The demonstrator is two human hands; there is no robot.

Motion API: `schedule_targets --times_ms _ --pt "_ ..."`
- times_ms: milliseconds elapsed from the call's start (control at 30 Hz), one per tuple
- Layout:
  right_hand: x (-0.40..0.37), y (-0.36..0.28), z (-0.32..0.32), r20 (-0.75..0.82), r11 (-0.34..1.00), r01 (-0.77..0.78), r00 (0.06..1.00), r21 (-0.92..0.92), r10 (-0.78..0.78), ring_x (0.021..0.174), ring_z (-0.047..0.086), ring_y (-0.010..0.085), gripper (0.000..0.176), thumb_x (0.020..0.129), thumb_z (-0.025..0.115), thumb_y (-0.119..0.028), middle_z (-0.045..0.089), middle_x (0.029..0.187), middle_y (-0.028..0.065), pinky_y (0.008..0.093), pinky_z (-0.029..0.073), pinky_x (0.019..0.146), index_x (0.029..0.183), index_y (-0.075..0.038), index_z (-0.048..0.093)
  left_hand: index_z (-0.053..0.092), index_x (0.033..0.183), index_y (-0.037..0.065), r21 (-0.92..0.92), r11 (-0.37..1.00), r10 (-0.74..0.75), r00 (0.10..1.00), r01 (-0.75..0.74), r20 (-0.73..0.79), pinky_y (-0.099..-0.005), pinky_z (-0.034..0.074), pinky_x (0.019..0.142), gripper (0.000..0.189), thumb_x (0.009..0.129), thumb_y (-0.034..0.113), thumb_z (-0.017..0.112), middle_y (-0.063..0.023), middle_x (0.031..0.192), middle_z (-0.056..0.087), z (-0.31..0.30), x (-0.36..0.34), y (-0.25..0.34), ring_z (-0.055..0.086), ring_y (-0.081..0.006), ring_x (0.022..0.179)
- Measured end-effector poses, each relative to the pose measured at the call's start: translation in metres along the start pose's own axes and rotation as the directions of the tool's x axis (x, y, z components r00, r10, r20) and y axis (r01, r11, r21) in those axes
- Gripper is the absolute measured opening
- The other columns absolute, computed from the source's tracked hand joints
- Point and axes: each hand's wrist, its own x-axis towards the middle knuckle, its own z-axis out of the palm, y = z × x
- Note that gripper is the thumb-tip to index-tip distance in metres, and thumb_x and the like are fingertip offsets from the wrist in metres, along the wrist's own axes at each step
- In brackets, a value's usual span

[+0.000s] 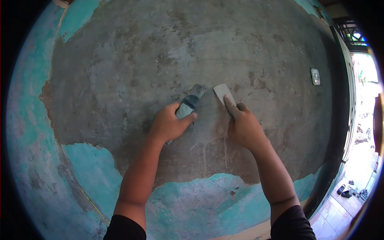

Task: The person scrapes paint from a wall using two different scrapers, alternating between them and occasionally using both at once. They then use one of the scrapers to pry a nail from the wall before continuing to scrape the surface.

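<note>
My left hand [170, 123] is closed around a scraper [192, 99] with a pale handle, dark wrapping and a worn grey blade that points up and right. To its right, my right hand [246, 126] grips a light putty knife [221, 93], with one finger stretched along its flat blade. Both tools are in front of the bare grey patch of wall [140, 80], their blades a short gap apart. Whether either blade touches the wall I cannot tell.
Turquoise paint [208, 204] with ragged edges borders the grey patch below and at the left. A white switch [315, 77] is on the wall at the right. Beyond it, an open doorway [362, 120] shows shoes [346, 194] on a tiled floor.
</note>
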Motion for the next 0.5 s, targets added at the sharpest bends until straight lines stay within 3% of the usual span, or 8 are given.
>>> schedule_targets --times_ms 233,333,433,500 --pt "-0.017 -0.022 0.020 0.063 0.998 -0.050 0.997 -0.032 0.052 0.090 0.059 0.0437 0.065 0.076 0.049 -0.004 0.050 0.114 0.0291 0.0445 0.050 0.079 0.139 -0.013 0.035 0.059 0.082 0.001 -0.019 1.000 -0.024 0.999 0.024 -0.039 -0.0274 0.049 0.049 0.036 0.078 0.035 0.071 -0.0054 0.064 0.058 -0.024 -0.009 -0.020 0.057 -0.0121 0.053" --pt "0.005 -0.032 0.019 -0.004 1.000 0.000 1.000 0.025 0.000 0.088 0.060 0.0431 0.064 0.077 0.049 -0.004 0.052 0.110 0.0288 0.0451 0.051 0.077 0.139 -0.013 0.036 0.058 0.084 0.001 0.008 0.999 -0.045 0.997 0.045 -0.057 -0.0269 0.049 0.049 0.037 0.078 0.036 0.071 -0.0051 0.065 0.058 -0.035 -0.010 -0.029 0.056 -0.0120 0.052" --pt "0.015 -0.042 0.027 -0.036 0.999 0.024 0.999 0.045 -0.022 0.085 0.060 0.0430 0.063 0.077 0.049 -0.004 0.053 0.105 0.0281 0.0458 0.050 0.075 0.139 -0.013 0.037 0.057 0.092 0.002 -0.060 0.998 -0.025 0.991 0.017 -0.135 -0.0256 0.047 0.047 0.039 0.079 0.036 0.070 -0.0054 0.069 0.058 -0.047 -0.015 -0.044 0.056 -0.0103 0.053" --pt "0.010 -0.050 0.032 0.001 0.999 0.010 1.000 0.050 -0.010 0.084 0.060 0.0427 0.063 0.077 0.049 -0.004 0.054 0.101 0.0274 0.0461 0.050 0.074 0.139 -0.012 0.037 0.055 0.103 0.003 -0.036 0.999 0.011 0.980 -0.018 -0.199 -0.0290 0.049 0.054 0.042 0.079 0.035 0.069 -0.0083 0.076 0.061 -0.054 -0.024 -0.051 0.060 -0.0154 0.061"
